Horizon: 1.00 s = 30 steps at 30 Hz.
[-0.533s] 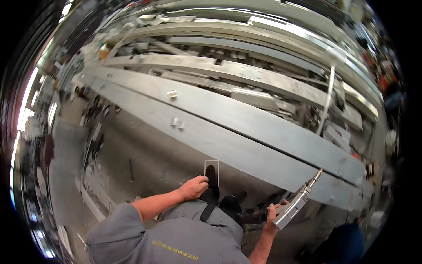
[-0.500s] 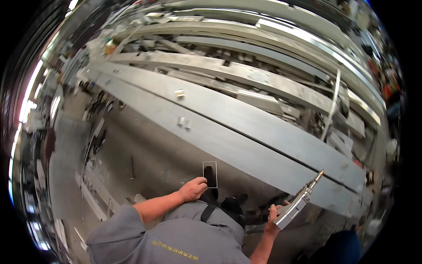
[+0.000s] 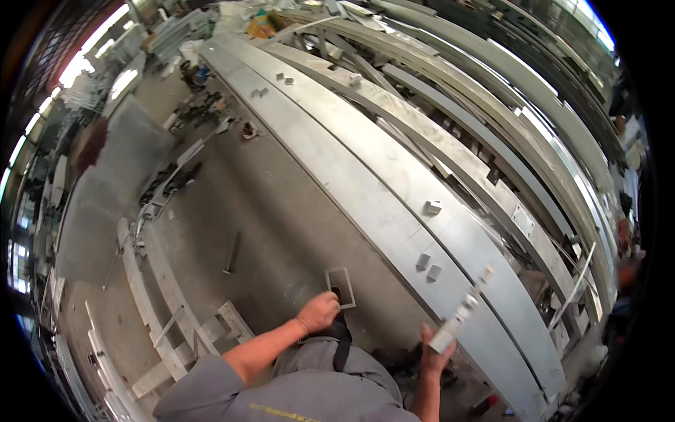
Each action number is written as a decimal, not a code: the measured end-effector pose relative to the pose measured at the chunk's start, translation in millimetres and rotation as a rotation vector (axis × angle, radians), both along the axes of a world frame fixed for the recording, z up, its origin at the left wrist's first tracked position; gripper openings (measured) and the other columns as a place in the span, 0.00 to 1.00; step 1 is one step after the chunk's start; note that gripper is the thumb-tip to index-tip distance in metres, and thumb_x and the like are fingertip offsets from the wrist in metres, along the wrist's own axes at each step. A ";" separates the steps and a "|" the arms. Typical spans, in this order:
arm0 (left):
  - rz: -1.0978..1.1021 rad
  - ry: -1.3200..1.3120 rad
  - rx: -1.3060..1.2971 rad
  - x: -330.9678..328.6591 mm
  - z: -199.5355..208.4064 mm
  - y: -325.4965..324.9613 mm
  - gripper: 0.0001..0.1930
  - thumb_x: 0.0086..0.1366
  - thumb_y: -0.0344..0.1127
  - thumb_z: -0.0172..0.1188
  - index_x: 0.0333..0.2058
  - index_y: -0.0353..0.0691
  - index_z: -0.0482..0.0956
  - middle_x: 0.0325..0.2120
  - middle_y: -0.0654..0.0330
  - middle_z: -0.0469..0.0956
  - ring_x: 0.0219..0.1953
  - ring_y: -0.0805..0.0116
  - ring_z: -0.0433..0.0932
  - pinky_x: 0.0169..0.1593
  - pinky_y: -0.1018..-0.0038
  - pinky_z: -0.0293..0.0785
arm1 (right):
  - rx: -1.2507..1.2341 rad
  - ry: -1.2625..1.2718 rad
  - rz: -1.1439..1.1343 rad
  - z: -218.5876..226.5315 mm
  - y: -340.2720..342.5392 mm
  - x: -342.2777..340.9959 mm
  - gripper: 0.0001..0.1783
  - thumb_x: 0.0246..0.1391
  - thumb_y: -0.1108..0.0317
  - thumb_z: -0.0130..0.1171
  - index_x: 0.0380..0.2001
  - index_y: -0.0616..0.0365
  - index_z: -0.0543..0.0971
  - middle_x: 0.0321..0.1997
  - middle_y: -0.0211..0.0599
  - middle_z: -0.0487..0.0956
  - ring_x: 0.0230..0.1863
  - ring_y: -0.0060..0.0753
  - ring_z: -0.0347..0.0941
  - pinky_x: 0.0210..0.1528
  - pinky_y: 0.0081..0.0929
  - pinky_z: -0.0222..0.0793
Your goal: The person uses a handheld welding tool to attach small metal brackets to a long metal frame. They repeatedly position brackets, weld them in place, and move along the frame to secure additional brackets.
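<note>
My left hand (image 3: 320, 312) is closed on a thin, light metal rectangular frame (image 3: 350, 287), held in front of my legs with dark floor showing through it. To the right, my right hand (image 3: 434, 354) grips a silver, boxy welding gun (image 3: 455, 322) with a narrow brass-coloured tip. That gun is blurred, and its tip appears over the long grey metal beams. Beyond it lie the near beam (image 3: 351, 204) and the far beam (image 3: 394, 169), side by side with a dark gap between. Two small metal pieces (image 3: 434, 273) sit on the near beam, and another small block (image 3: 433, 207) on the far one.
Long metal profiles (image 3: 450, 141) are stacked behind the beams. A thin white bar (image 3: 573, 285) leans at the right. On the floor at left lie a hammer-like tool (image 3: 232, 253), a pale metal framework (image 3: 151, 288) and a wide grey sheet (image 3: 116, 204).
My view has turned, so the beams run more steeply and their small blocks appear farther right. The gun now points more upward in the picture. Both hands keep hold of their things.
</note>
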<state>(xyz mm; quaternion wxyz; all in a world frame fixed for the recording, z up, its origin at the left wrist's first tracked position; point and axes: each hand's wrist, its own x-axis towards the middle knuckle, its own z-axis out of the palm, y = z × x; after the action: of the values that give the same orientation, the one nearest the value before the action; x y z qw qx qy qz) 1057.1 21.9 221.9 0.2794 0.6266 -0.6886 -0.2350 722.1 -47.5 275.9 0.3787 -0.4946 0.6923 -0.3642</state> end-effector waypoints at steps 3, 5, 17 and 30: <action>0.133 -0.031 -0.079 64.1 14.3 -25.5 0.04 0.60 0.31 0.61 0.32 0.37 0.77 0.37 0.51 0.76 0.41 0.49 0.77 0.44 0.60 0.77 | -0.085 -0.063 0.199 31.9 -26.7 72.5 0.24 0.46 0.69 0.77 0.43 0.57 0.74 0.28 0.28 0.72 0.30 0.24 0.67 0.35 0.27 0.69; 0.187 -0.078 -0.033 99.5 11.2 -38.3 0.04 0.59 0.30 0.62 0.32 0.39 0.77 0.37 0.55 0.75 0.40 0.51 0.77 0.43 0.60 0.77 | -0.143 -0.031 0.293 73.7 -48.0 118.4 0.23 0.47 0.68 0.76 0.42 0.55 0.73 0.25 0.28 0.71 0.27 0.22 0.66 0.31 0.25 0.68; -0.142 0.006 -0.186 123.4 26.3 -167.3 0.07 0.56 0.25 0.65 0.33 0.38 0.78 0.39 0.54 0.76 0.39 0.53 0.78 0.43 0.62 0.77 | -0.079 0.606 -0.275 19.4 -195.9 -31.7 0.36 0.47 0.58 0.75 0.52 0.64 0.68 0.43 0.56 0.82 0.46 0.60 0.80 0.47 0.47 0.75; -0.624 -0.055 -0.218 59.1 19.6 -304.3 0.07 0.55 0.25 0.63 0.33 0.40 0.75 0.41 0.56 0.76 0.41 0.53 0.78 0.45 0.62 0.75 | 0.128 0.475 -0.393 -60.0 -237.7 -45.8 0.44 0.46 0.51 0.75 0.57 0.65 0.65 0.39 0.55 0.83 0.41 0.56 0.82 0.44 0.45 0.76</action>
<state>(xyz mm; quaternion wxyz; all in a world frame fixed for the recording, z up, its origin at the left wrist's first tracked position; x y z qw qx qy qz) 1116.2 -282.4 241.5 0.2405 0.3581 -0.8757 -0.2171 676.3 -285.1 215.8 0.1593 -0.3979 0.8652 -0.2603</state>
